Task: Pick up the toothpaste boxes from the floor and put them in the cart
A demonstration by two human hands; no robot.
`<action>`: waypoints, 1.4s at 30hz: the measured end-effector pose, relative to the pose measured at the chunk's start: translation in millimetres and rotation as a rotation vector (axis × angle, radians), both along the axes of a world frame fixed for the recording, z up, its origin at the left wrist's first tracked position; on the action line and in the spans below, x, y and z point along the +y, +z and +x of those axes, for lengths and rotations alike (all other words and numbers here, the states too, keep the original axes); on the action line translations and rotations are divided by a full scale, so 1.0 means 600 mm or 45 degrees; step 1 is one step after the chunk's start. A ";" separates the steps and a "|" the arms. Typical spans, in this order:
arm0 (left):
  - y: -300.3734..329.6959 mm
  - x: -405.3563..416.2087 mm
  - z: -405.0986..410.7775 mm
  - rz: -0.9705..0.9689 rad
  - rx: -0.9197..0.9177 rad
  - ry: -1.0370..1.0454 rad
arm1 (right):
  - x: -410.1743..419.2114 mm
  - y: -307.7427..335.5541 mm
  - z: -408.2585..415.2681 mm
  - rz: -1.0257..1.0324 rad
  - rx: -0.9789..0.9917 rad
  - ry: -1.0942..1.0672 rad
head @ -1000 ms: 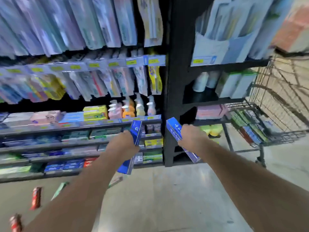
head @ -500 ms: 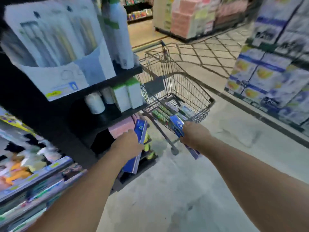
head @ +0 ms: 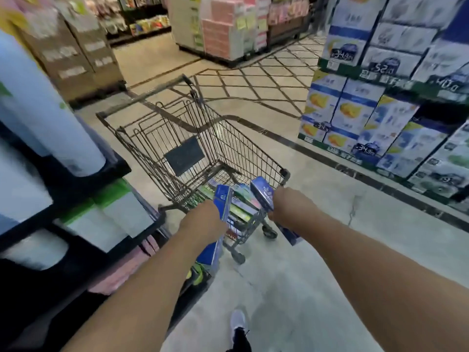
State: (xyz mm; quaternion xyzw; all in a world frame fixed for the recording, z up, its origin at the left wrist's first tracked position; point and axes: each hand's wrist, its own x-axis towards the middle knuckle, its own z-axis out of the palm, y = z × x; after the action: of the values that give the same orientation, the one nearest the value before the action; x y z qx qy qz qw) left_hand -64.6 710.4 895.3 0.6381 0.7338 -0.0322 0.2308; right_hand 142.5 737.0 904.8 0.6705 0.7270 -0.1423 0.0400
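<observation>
Fingers of both hands were hidden behind the knuckles, yet each hand plainly gripped a toothpaste box. The left hand (head: 203, 221) held a blue toothpaste box (head: 220, 219) upright, its ends jutting at twelve and six o'clock. The right hand (head: 286, 205) clasped a second blue box (head: 262, 193) slanted from eleven to five o'clock. Both boxes hung at the near rim of the shopping cart (head: 142, 146), above the boxes already inside (head: 241, 208). Released too early, I judged, the right box's low end could catch the rim and drop to the floor (head: 291, 288).
</observation>
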 end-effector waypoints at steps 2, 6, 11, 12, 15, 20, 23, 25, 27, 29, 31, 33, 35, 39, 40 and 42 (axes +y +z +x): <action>0.002 0.061 0.001 -0.016 -0.027 -0.008 | 0.057 0.005 -0.002 -0.012 0.006 -0.016; -0.003 0.177 0.008 -0.006 -0.060 -0.007 | 0.167 0.010 -0.001 -0.029 0.057 -0.088; -0.016 0.281 0.027 0.002 -0.083 0.078 | 0.275 -0.002 0.018 -0.070 0.068 -0.124; -0.021 0.297 0.029 -0.014 -0.093 0.101 | 0.297 -0.008 0.022 -0.084 0.072 -0.125; -0.042 0.344 0.032 -0.061 -0.143 0.178 | 0.361 -0.025 0.026 -0.131 0.081 -0.077; -0.074 0.409 0.029 -0.123 -0.135 0.399 | 0.469 -0.054 0.023 -0.226 0.083 0.084; -0.090 0.443 0.025 -0.138 -0.092 0.486 | 0.532 -0.076 0.017 -0.284 0.099 0.195; -0.101 0.464 0.020 -0.150 -0.112 0.572 | 0.564 -0.095 0.010 -0.311 0.116 0.236; -0.118 0.480 0.012 -0.157 -0.149 0.659 | 0.591 -0.115 -0.002 -0.326 0.118 0.267; -0.137 0.495 0.003 -0.180 -0.160 0.691 | 0.612 -0.134 -0.018 -0.354 0.114 0.273; -0.161 0.513 -0.007 -0.195 -0.171 0.724 | 0.630 -0.155 -0.035 -0.384 0.118 0.254; -0.190 0.536 -0.019 -0.195 -0.197 0.734 | 0.647 -0.179 -0.052 -0.402 0.122 0.233; -0.218 0.558 -0.032 -0.214 -0.246 0.733 | 0.665 -0.203 -0.067 -0.420 0.123 0.209; -0.266 0.587 -0.049 -0.229 -0.281 0.751 | 0.693 -0.250 -0.096 -0.422 0.108 0.186; -0.277 0.594 -0.051 -0.231 -0.274 0.740 | 0.700 -0.262 -0.102 -0.431 0.101 0.175; -0.302 0.609 -0.056 -0.253 -0.268 0.723 | 0.714 -0.288 -0.117 -0.451 0.094 0.162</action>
State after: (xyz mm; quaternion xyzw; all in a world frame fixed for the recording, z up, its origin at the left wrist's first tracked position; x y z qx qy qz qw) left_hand -98.4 1075.9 714.0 0.3820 0.8479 0.0280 0.3664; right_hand 72.4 1165.6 732.1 0.5999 0.7325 -0.2899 0.1395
